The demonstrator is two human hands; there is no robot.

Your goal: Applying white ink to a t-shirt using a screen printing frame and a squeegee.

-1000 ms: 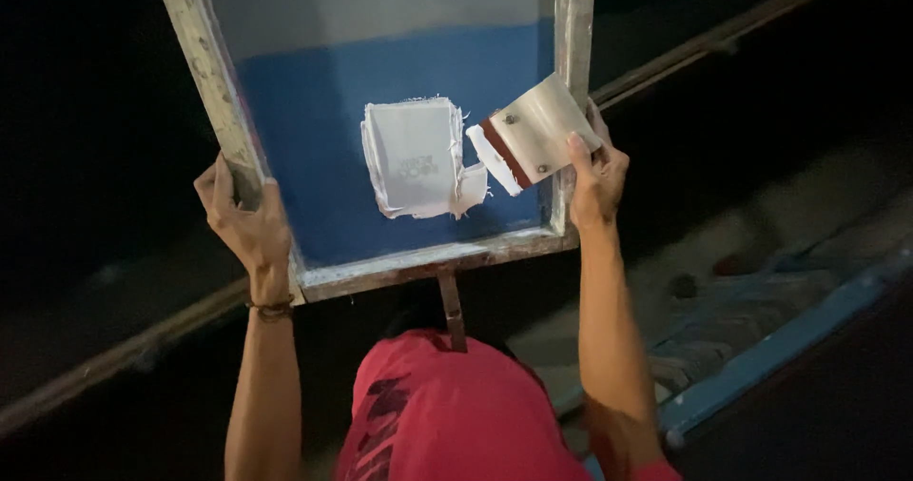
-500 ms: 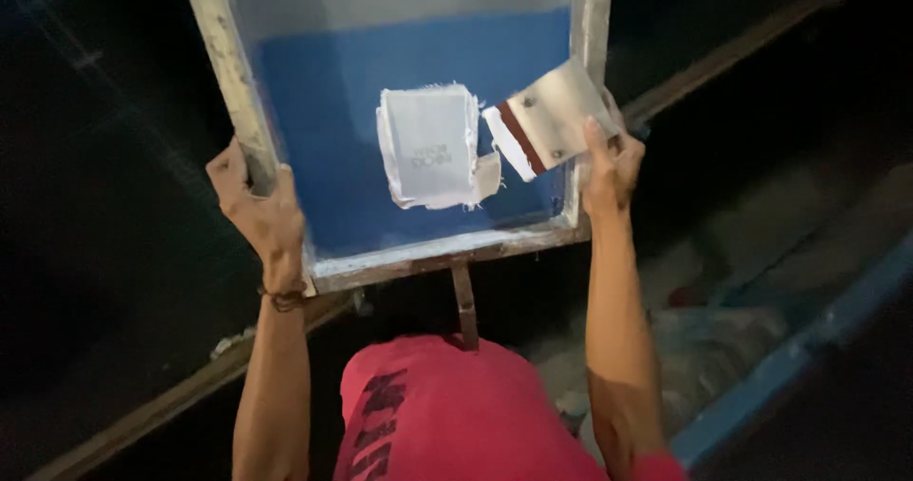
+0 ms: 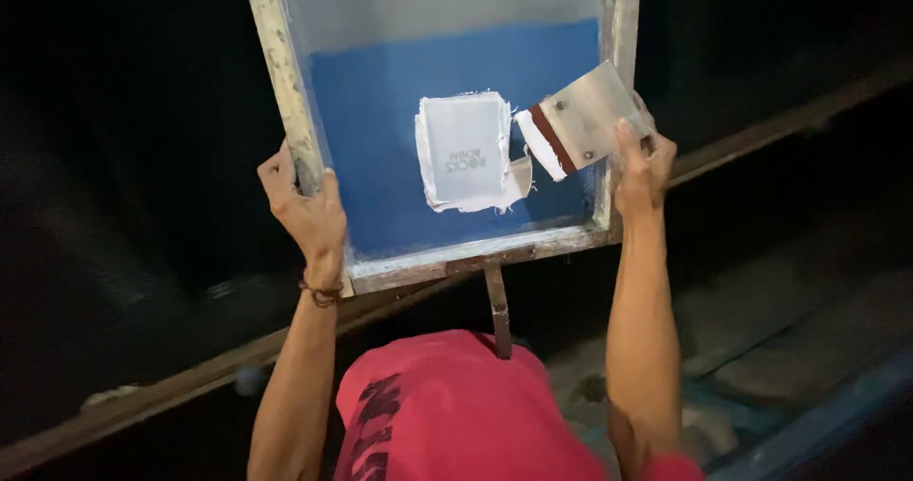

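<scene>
Wooden-framed printing screen with blue-coated mesh: fills the upper centre of the frame, held up off whatever lies below, which is too dark to read.

Left to right:
- My left hand, left of centre, fingers wrapped tight round the frame's left rail near the bottom corner.
- White ink patch mid-mesh, already spread over the small rectangular stencil, edges ragged.
- Flat metal squeegee with a dark red band and white-inked edge, right of the patch, blade end over the mesh.
- My right hand, right of centre, closed on the squeegee and pressed against the right rail.

Judgement: the ink is laid and the screen is lifted clear. I can't tell whether a print came out underneath.
</scene>
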